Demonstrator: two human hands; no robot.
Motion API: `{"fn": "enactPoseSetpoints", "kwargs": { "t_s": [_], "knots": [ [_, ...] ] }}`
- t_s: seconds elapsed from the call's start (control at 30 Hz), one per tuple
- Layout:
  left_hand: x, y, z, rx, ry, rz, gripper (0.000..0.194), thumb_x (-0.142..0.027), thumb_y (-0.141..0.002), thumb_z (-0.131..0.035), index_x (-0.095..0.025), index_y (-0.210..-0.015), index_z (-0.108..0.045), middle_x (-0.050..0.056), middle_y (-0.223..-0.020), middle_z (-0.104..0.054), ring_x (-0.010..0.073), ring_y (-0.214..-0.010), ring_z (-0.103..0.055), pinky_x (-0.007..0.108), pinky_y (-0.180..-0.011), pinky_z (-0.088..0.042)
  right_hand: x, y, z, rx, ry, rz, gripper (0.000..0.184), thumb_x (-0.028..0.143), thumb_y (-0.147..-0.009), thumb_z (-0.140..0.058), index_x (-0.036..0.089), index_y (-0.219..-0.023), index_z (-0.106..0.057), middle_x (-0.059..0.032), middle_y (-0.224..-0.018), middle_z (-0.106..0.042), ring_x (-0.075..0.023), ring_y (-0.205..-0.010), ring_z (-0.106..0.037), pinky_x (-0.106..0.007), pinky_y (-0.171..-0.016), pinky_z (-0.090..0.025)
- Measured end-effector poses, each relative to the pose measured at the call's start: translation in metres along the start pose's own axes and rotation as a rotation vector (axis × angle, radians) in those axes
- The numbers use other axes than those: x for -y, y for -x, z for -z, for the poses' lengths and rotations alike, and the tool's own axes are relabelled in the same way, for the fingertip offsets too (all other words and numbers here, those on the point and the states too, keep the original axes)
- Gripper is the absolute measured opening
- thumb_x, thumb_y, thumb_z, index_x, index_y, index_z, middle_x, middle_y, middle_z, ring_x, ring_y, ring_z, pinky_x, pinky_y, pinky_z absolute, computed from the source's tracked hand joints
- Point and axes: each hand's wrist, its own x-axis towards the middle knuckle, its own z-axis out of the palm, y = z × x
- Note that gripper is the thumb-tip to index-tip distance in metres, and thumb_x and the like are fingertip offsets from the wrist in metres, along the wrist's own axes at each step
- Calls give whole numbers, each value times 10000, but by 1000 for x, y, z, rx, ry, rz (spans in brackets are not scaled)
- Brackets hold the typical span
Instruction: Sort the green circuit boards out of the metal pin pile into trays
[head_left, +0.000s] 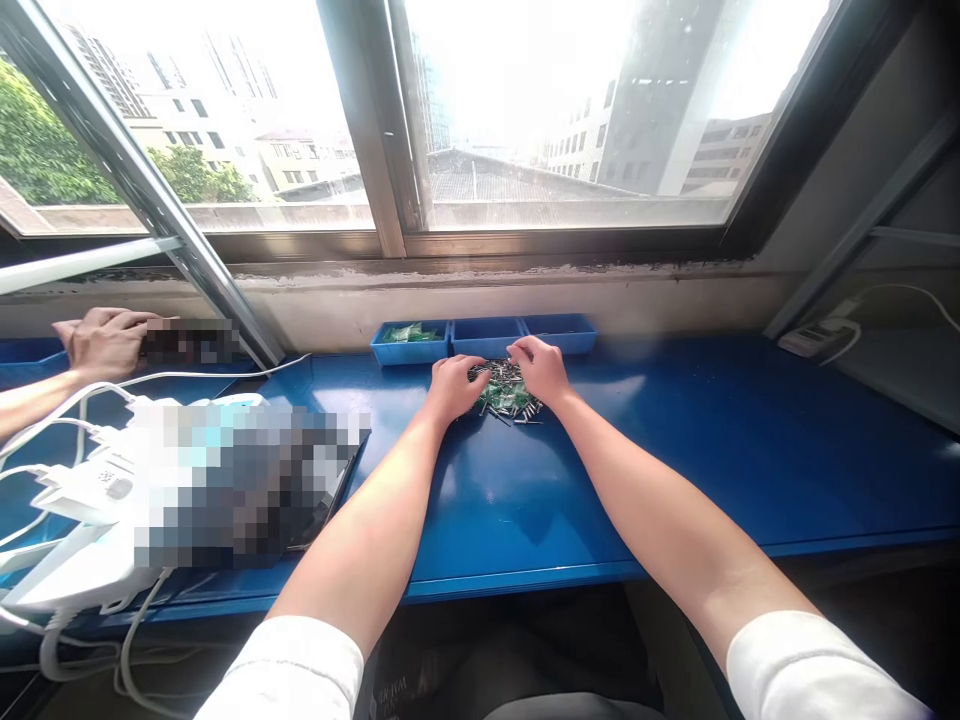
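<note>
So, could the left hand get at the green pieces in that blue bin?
Likely yes: the left hand is near the green pieces; the blue bin is open-topped, leaving the way free.

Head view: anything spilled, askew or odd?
Possibly: metal pieces and green bits lie loosely piled on the table between left hand and right hand, outside the bins; untidy, not clearly spilled. White cables at left look tangled.

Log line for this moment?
pile: metal pieces, green bits, on blue table | left hand: at left edge | right hand: at right edge | three blue bins: behind
</note>
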Motion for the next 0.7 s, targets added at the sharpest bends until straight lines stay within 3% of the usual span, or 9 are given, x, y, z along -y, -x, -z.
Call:
{"fn": "enactPoseSetpoints", "kwargs": {
  "t_s": [0.17, 0.27, 0.57, 0.7],
  "knots": [
    [-16, 2, 1, 55, -39, -47, 265, -385, -891, -481, -256, -1023, -672, 29, -1053, -682, 207, -1040, -580, 395, -988, -307, -2, -1, -4, 64, -341, -167, 380, 566, -826, -573, 190, -775, -570, -29, -675, -669, -193, -663, -636, -313, -670, -509],
    [-21, 2, 2, 68, -64, -18, 260, -327, -912, -436, -245, -950, -681, 35, -1030, -682, 195, -1011, -579, 383, -956, -295, -2, -2, -6, 98, -416, -199, 429, 616, -782, -592, 189, -759, -563, -41, -672, -668, -198, -648, -636, -320, -649, -523],
    [-17, 0, 6, 76, -105, 65, 282, -159, -853, -399, -237, -842, -670, 27, -986, -658, 191, -997, -559, 394, -912, -272, 5, 0, -3, 61, -297, -116, 260, 405, -737, -678, 165, -837, -682, -47, -833, -688, -197, -763, -642, -313, -727, -532],
    [-13, 0, 4, 73, -98, 68, 297, -148, -846, -391, -240, -846, -673, 29, -989, -650, 192, -992, -556, 397, -920, -266, 9, 2, 1, 92, -288, -127, 232, 353, -724, -685, 164, -851, -723, -39, -802, -694, -194, -742, -640, -297, -699, -525]
  ]
}}
